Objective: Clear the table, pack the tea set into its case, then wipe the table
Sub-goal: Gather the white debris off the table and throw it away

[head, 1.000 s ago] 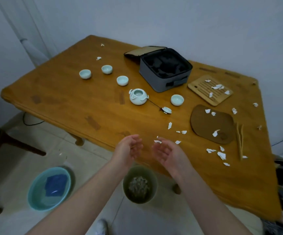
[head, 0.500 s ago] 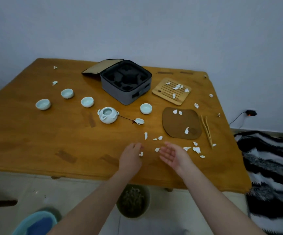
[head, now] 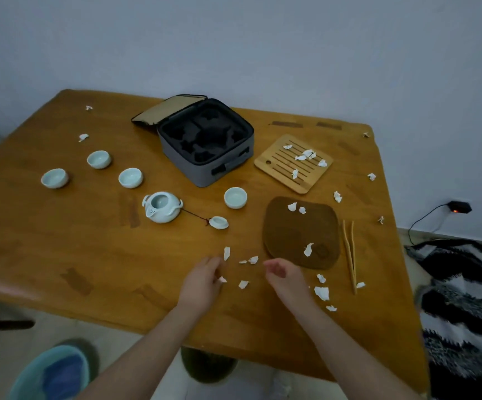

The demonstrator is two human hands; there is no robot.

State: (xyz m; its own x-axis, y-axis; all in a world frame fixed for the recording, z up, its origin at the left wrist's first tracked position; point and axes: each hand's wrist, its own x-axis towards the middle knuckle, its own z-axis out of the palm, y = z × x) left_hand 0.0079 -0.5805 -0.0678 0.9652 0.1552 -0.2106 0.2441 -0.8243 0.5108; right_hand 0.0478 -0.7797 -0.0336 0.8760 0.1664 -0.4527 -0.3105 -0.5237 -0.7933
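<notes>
Resting palm-down on the table (head: 60, 241), the left hand (head: 202, 281) pinches a paper scrap (head: 221, 280); the right hand (head: 287, 280), just beside it, curls loosely open.

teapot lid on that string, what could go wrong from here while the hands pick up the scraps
1. The teapot lid lies off the teapot, tied by a thin cord. A sweeping left hand could snag it and drag either piece.
2. Paper scraps lie on the slatted bamboo tray; lifting it tilted might scatter them.
3. The cup stands near the scraps and could be knocked.
</notes>
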